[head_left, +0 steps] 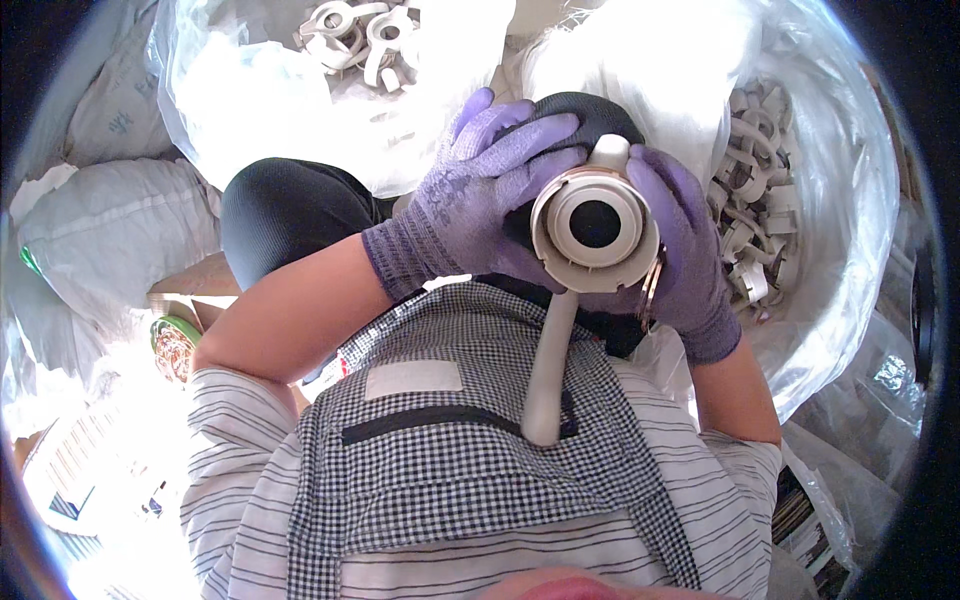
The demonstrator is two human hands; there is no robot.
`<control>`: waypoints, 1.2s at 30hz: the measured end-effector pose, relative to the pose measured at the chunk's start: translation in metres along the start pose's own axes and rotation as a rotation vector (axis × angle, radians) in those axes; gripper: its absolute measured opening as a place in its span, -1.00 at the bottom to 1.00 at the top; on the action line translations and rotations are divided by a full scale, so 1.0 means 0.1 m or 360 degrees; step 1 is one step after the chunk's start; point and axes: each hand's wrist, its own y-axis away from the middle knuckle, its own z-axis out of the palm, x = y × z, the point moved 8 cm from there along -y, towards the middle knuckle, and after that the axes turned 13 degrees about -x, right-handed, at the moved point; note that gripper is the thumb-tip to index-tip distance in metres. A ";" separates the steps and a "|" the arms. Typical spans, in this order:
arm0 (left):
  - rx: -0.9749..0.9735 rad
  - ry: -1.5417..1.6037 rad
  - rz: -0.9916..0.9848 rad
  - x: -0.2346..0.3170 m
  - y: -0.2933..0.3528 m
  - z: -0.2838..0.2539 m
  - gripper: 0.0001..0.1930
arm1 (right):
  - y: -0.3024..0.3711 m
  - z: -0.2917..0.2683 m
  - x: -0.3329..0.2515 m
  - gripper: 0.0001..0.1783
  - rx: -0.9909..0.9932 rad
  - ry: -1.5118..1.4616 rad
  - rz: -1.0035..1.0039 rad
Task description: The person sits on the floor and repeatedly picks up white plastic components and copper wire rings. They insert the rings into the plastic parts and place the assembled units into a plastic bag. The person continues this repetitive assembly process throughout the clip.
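A round off-white plastic housing (552, 236) with a dark central opening is held up in front of my apron, its open end facing up. A short stub (611, 152) juts from its far side. A long pale handle (548, 385) runs from beneath it toward my chest. My left hand (480, 185), in a purple knit glove, closes on its left side with the fingers reaching over. My right hand (690, 245), gloved alike, grips the right side. A thin copper-coloured strip (652, 288) shows beside the right palm. The undersides of both grips are hidden.
Clear plastic bags line two open containers: off-white curved parts (365, 40) at the far left-centre, more parts (755, 190) at the right. Filled pale sacks (120, 235) stand left. A green-rimmed container (176, 345) sits near my left elbow. My knee (290, 215) is behind the left forearm.
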 end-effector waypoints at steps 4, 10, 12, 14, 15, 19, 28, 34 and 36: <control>0.0076 0.0231 0.0067 0.01 -0.06 -0.09 0.21 | 0.01 0.11 0.15 0.10 -0.0024 -0.0084 0.0015; -0.0083 0.0324 0.0063 0.04 -0.09 -0.24 0.17 | 0.00 0.19 0.15 -0.04 0.0030 -0.0154 0.0006; 0.0004 0.0266 0.0135 0.02 -0.09 -0.17 0.16 | 0.00 0.19 0.19 -0.03 0.0065 -0.0095 -0.0031; 0.0062 0.0247 0.0199 0.02 -0.14 -0.13 0.19 | -0.02 0.11 0.16 0.00 0.0102 -0.0164 -0.0072; 0.0071 0.0223 0.0197 0.03 -0.15 -0.09 0.18 | 0.00 0.15 0.18 0.02 0.0092 -0.0191 -0.0038; 0.0124 0.0373 0.0155 0.01 -0.24 -0.10 0.06 | -0.05 0.17 0.26 0.05 0.0043 -0.0311 0.0072; 0.0259 0.2345 -0.0285 0.23 0.20 -0.12 0.25 | 0.10 0.10 -0.18 -0.50 0.0088 -0.1700 0.0873; 0.0321 0.2357 -0.0266 0.34 0.35 -0.13 0.33 | 0.09 0.01 -0.52 -0.46 0.0225 -0.1831 0.0798; 0.0216 0.1438 -0.0238 0.39 0.34 -0.35 0.29 | 0.08 0.02 -0.44 -0.47 0.0243 -0.1409 0.0568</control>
